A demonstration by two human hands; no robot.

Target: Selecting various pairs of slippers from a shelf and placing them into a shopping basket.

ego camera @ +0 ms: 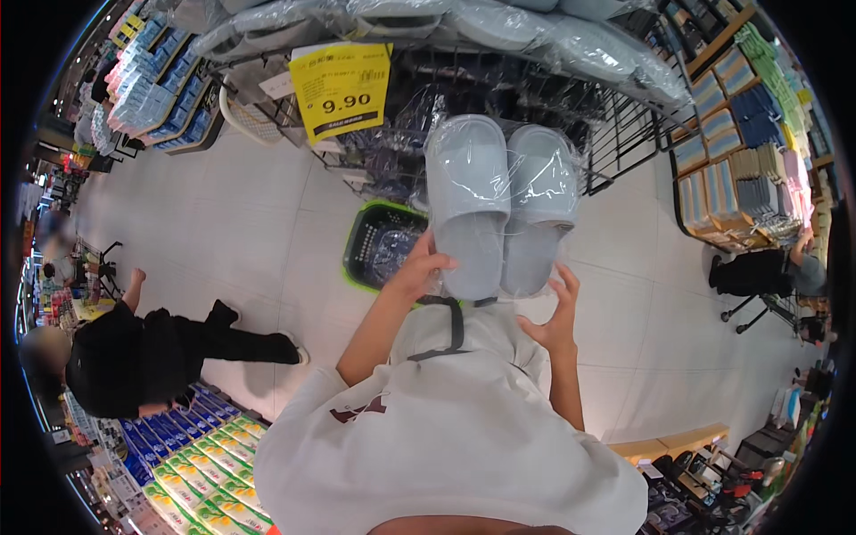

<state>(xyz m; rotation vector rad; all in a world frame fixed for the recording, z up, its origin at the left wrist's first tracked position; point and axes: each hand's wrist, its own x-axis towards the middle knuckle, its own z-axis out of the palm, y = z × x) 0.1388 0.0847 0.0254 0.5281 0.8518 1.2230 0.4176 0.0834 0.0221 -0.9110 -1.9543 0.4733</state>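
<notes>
A pair of light grey slide slippers (471,180) in a clear plastic wrapper is in front of my chest, toes pointing away from me. My left hand (421,267) grips the left slipper near its heel, thumb on top of the sole. At the right side, my right hand (558,311) has its fingers spread beside the other slipper's heel. Its fingertips are close to the wrapper edge; whether they touch it I cannot tell. Below the slippers on the left stands a dark shopping basket (354,247) with a green rim, holding something in clear plastic.
Ahead is a black wire rack (622,147) with more wrapped slippers (501,27) on top and a yellow price sign (344,90). A person in black (134,354) walks at the left. Another person (756,271) is by the towel shelves (729,167). Tissue packs (207,468) are stacked lower left.
</notes>
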